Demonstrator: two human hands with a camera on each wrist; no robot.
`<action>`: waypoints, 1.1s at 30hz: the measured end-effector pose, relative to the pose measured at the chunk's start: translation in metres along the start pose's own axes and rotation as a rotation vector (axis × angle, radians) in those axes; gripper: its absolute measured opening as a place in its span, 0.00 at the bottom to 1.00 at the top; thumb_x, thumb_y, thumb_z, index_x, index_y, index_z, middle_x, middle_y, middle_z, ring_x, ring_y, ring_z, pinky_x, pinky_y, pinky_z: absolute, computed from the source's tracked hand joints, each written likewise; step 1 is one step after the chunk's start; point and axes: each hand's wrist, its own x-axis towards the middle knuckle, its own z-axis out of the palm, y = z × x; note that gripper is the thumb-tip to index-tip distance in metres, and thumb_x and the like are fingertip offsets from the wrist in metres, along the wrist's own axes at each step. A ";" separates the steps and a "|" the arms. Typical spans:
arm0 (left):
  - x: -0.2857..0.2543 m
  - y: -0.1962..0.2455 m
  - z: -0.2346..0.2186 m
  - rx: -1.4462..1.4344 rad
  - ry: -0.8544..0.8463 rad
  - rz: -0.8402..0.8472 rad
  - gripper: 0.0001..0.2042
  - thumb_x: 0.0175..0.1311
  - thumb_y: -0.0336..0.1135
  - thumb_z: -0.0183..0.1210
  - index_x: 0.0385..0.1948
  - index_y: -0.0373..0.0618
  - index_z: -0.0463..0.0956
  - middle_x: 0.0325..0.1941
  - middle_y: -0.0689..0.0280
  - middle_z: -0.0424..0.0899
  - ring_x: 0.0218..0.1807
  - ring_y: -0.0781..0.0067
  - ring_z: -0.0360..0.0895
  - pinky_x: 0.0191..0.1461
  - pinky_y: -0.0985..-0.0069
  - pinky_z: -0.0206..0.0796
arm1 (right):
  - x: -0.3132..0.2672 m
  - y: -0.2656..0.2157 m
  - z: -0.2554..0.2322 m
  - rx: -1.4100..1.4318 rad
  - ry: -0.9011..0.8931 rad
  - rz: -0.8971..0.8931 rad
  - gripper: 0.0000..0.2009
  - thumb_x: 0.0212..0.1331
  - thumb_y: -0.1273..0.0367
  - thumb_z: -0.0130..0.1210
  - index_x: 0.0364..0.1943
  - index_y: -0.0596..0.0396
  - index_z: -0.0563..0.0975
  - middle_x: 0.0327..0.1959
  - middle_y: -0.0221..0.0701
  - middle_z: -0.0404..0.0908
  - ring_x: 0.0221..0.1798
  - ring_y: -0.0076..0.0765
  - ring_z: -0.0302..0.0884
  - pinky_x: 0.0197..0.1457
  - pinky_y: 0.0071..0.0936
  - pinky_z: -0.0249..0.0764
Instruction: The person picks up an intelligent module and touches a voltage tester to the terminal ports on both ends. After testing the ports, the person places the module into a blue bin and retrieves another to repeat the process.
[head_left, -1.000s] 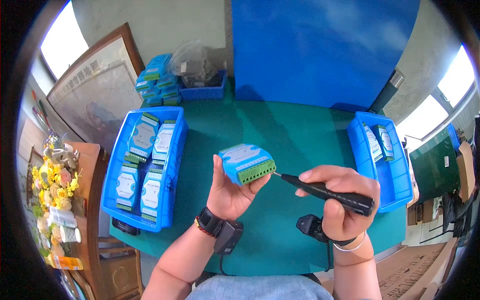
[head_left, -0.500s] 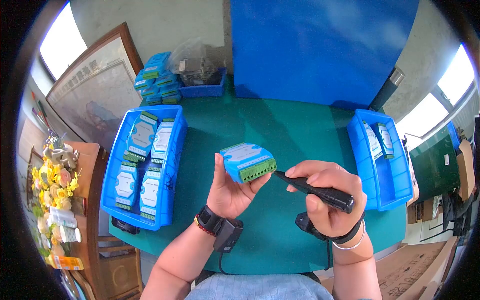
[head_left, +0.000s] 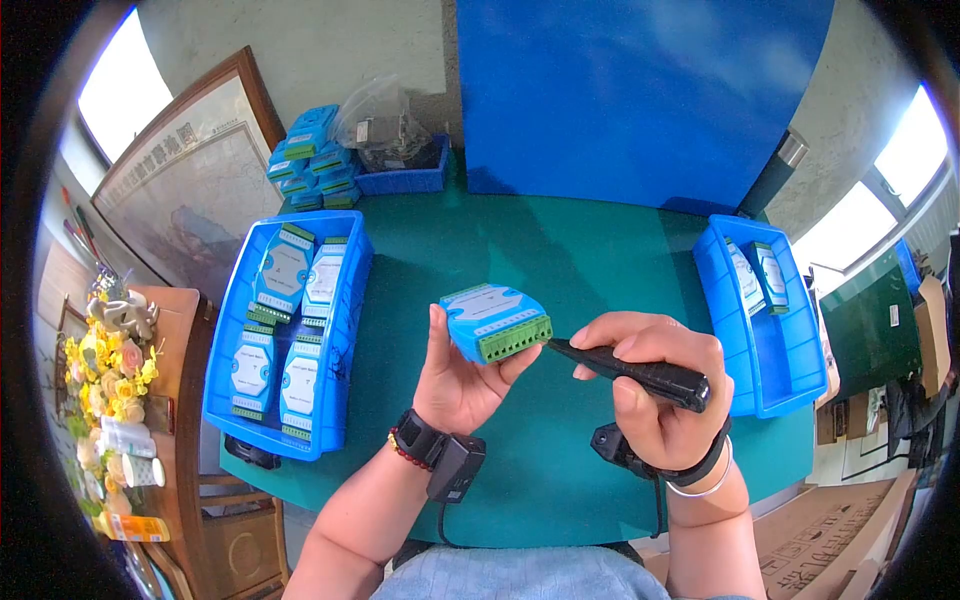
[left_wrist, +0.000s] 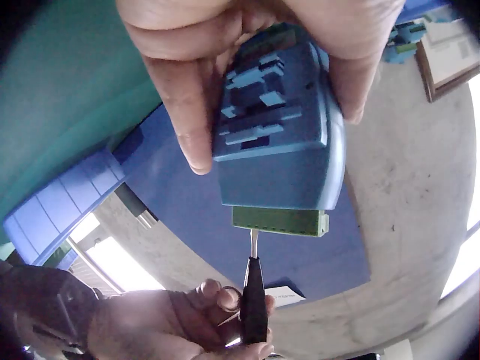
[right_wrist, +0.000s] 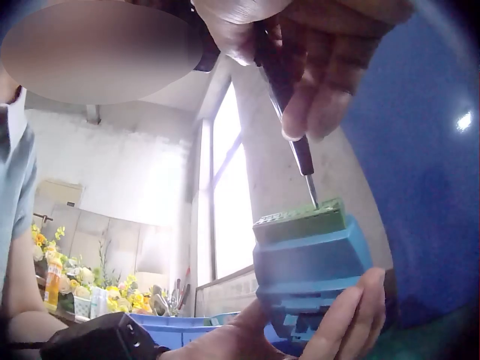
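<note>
My left hand (head_left: 462, 372) grips a blue module (head_left: 492, 322) with a green terminal strip (head_left: 516, 339) above the green table (head_left: 560, 260). In the left wrist view the thumb and fingers (left_wrist: 184, 97) curl round the module's blue body (left_wrist: 279, 135). My right hand (head_left: 655, 390) holds a black screwdriver (head_left: 640, 373), its metal tip touching the right end of the terminal strip. The right wrist view shows the screwdriver tip (right_wrist: 311, 195) on the green strip (right_wrist: 300, 221), and the left wrist view shows the tip (left_wrist: 253, 241) meeting the strip (left_wrist: 279, 221).
A blue tray (head_left: 350, 330) at left holds several blue modules (head_left: 285, 270). A second blue tray (head_left: 775, 370) at right holds two more. More modules (head_left: 312, 160) are stacked at the back left beside a blue bin (head_left: 405, 180). A blue panel (head_left: 640, 100) stands behind.
My right hand drew closer to the module and brought the screwdriver tip onto the terminal strip's right end. The left hand kept the module almost still.
</note>
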 end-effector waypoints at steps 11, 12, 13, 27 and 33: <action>-0.001 -0.001 0.004 0.013 0.019 0.003 0.33 0.61 0.60 0.49 0.58 0.42 0.59 0.58 0.53 0.69 0.61 0.49 0.67 0.60 0.54 0.68 | 0.000 -0.004 0.000 0.268 0.160 0.057 0.12 0.58 0.74 0.55 0.41 0.62 0.66 0.38 0.50 0.78 0.39 0.38 0.80 0.39 0.29 0.79; -0.001 -0.001 0.004 0.002 0.015 -0.004 0.33 0.61 0.60 0.49 0.58 0.42 0.59 0.58 0.53 0.69 0.61 0.49 0.67 0.60 0.54 0.68 | -0.001 -0.002 0.001 0.259 0.152 0.063 0.11 0.58 0.74 0.54 0.41 0.62 0.66 0.38 0.51 0.78 0.39 0.38 0.80 0.39 0.29 0.79; -0.001 -0.001 0.003 -0.009 0.011 -0.011 0.33 0.61 0.60 0.50 0.58 0.42 0.59 0.58 0.53 0.69 0.61 0.49 0.67 0.60 0.54 0.68 | -0.001 0.001 0.002 0.250 0.145 0.069 0.11 0.58 0.74 0.54 0.41 0.63 0.66 0.38 0.51 0.78 0.39 0.37 0.80 0.39 0.28 0.79; 0.001 -0.001 -0.003 -0.044 0.008 -0.016 0.32 0.62 0.60 0.49 0.57 0.42 0.61 0.56 0.53 0.70 0.58 0.51 0.70 0.59 0.55 0.69 | 0.002 0.000 0.003 -0.030 -0.050 -0.058 0.11 0.58 0.70 0.55 0.41 0.59 0.68 0.38 0.52 0.78 0.35 0.42 0.81 0.35 0.30 0.79; 0.002 -0.001 -0.002 -0.004 0.030 -0.022 0.31 0.62 0.59 0.48 0.57 0.41 0.61 0.56 0.53 0.70 0.58 0.51 0.70 0.58 0.55 0.70 | 0.003 -0.003 0.004 -0.092 -0.045 -0.088 0.15 0.49 0.75 0.60 0.40 0.58 0.69 0.37 0.45 0.79 0.36 0.44 0.81 0.35 0.32 0.78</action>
